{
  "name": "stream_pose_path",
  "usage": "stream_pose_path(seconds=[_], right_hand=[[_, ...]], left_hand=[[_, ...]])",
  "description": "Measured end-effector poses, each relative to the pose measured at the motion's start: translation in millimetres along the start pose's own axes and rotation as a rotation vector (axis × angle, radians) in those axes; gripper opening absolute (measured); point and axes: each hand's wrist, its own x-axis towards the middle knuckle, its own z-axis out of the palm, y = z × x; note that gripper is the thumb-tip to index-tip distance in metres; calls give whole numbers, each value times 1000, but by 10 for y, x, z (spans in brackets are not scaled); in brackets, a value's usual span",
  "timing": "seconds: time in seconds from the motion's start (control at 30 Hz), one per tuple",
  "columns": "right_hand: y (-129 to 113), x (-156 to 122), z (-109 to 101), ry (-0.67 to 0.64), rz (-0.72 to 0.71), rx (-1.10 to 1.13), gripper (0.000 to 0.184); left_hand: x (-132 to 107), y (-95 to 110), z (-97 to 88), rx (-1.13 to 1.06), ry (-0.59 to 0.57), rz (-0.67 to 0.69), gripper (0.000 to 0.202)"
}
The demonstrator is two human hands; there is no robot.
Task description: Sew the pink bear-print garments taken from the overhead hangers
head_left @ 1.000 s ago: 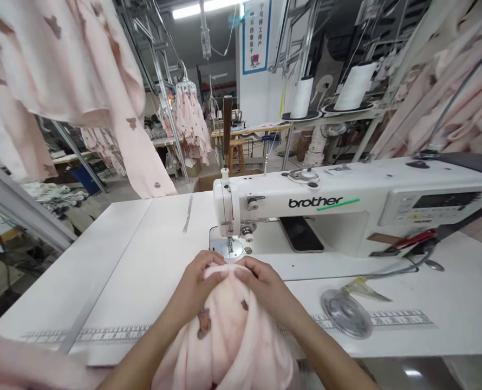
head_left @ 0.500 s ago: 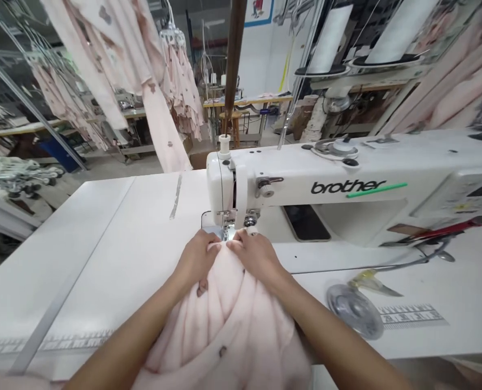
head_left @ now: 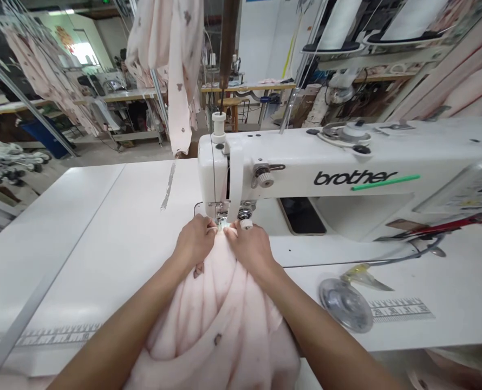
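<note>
A bunched pale pink fabric (head_left: 220,319) with small brown prints lies between my arms on the white sewing table (head_left: 103,233). My left hand (head_left: 194,242) and my right hand (head_left: 251,246) both pinch its front edge, fingers closed on the cloth. The edge sits right under the needle and presser foot (head_left: 223,219) of the white Brother sewing machine (head_left: 326,173). My fingertips nearly meet just in front of the foot.
A round clear disc (head_left: 345,303) and a yellowish clip lie on the table to the right, beside a printed ruler strip (head_left: 401,309). A dark phone (head_left: 301,215) rests under the machine arm. Thread cones stand behind; pink garments (head_left: 171,59) hang at the back.
Both hands have pushed the fabric edge forward, from in front of the needle plate to under the presser foot. The view has moved closer to the machine.
</note>
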Motion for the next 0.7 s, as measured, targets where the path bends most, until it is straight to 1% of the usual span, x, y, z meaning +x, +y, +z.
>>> stream_pose_path(seconds=[0.2,0.37,0.53,0.7], right_hand=[[6,-1,36,54,-26,-39,17],[3,15,49,79,-17,-22,16],[13,27,42,71,6,13,15],[56,23,-30,24,-28,45,13]], left_hand=[[30,-35,36,27,24,19,12],[55,-79,73,47,45,63,12],[38,-84,41,34,24,106,13],[50,-75,18,13,19,110,12]])
